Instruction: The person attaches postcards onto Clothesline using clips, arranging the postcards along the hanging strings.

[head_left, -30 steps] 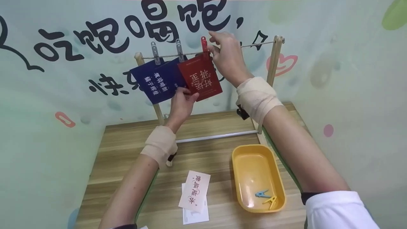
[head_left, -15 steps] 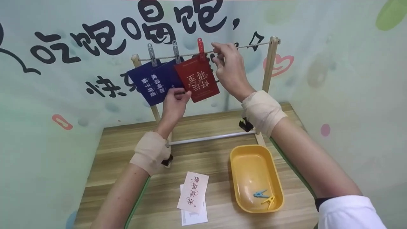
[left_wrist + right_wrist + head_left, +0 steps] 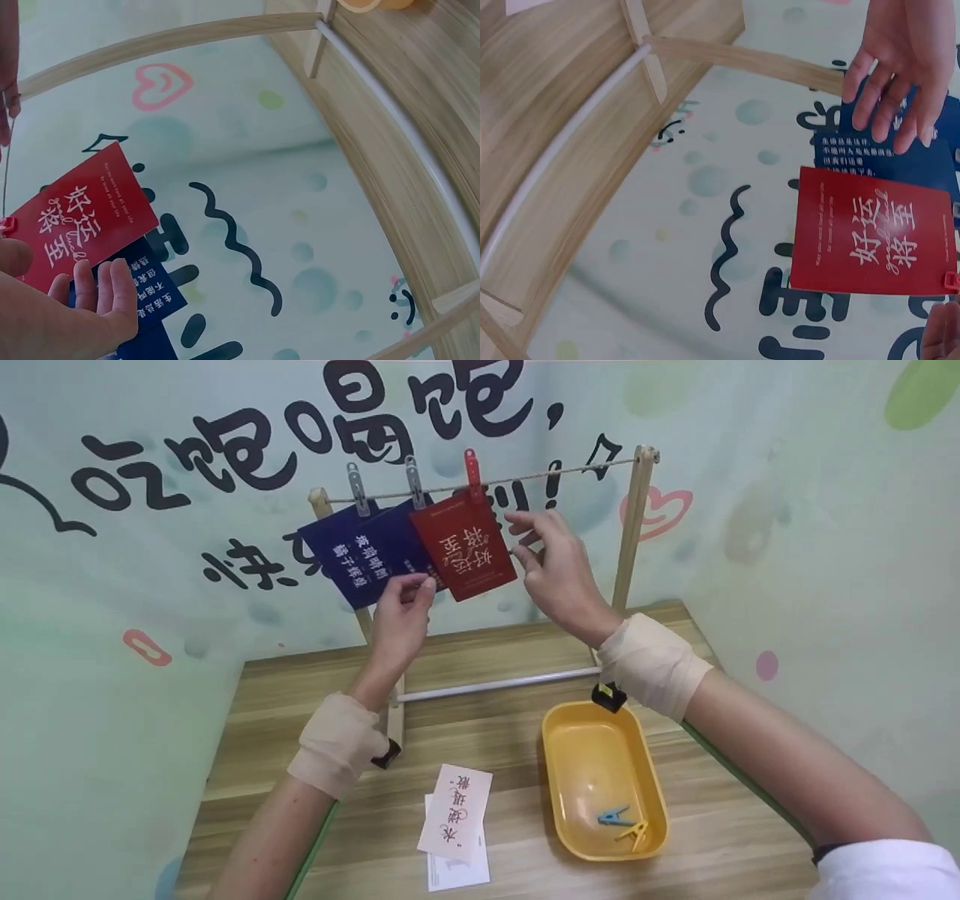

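A red card [image 3: 469, 547] with white lettering hangs from the string [image 3: 577, 471], clipped by a red clothespin [image 3: 472, 469]. Left of it, two overlapping blue cards [image 3: 351, 556] hang under grey clothespins [image 3: 357, 489]. My left hand [image 3: 401, 619] is in front of the blue cards, fingers loosely bent and nothing held; whether it touches them I cannot tell. Just right of the red card my right hand [image 3: 559, 566] stands apart from it, fingers relaxed. In the right wrist view the red card [image 3: 874, 232] partly covers a blue card [image 3: 847, 154].
A wooden frame [image 3: 634, 532] with a metal bar [image 3: 502, 684] carries the string. On the table, a yellow tray [image 3: 551, 765] contains a blue clothespin [image 3: 615, 816] and a yellow clothespin [image 3: 636, 834]. Left of the tray, a pink card [image 3: 456, 810] overlaps a white card [image 3: 457, 874].
My right hand has come away from the red clothespin and moved down and right. My left hand has drawn left and down from the red card. The cards stay hanging.
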Demonstrator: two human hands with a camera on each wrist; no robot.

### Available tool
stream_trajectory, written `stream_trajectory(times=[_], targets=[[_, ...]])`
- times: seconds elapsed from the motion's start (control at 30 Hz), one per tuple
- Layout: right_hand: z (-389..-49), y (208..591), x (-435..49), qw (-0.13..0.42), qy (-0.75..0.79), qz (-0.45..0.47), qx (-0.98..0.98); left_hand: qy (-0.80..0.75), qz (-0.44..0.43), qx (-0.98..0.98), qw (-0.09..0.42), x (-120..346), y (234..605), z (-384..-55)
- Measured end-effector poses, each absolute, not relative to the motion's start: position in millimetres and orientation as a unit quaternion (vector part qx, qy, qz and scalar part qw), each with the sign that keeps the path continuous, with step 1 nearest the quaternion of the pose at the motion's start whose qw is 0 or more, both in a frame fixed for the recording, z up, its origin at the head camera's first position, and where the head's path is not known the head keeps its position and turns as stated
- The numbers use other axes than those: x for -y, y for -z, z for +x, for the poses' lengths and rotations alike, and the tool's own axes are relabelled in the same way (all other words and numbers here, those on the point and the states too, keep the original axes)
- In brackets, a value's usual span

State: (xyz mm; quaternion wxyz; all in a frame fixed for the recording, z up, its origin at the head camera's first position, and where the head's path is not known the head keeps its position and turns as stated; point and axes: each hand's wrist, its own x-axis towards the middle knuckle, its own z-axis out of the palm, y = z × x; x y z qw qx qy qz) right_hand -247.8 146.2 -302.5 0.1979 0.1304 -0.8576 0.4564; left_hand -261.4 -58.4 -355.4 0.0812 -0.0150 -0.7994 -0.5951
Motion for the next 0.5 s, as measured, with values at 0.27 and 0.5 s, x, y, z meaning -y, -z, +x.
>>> stream_trajectory(times=[0.27,0.5], targets=[[-219,315,-146,0.219,-0.486,0.139,0.834,0.593,-0.065,0.795,0.112,68,362,-239],[-201,328,-149,0.218,-0.491,0.147,0.831,0.544,-0.101,0.832,0.049,60,375,-217]])
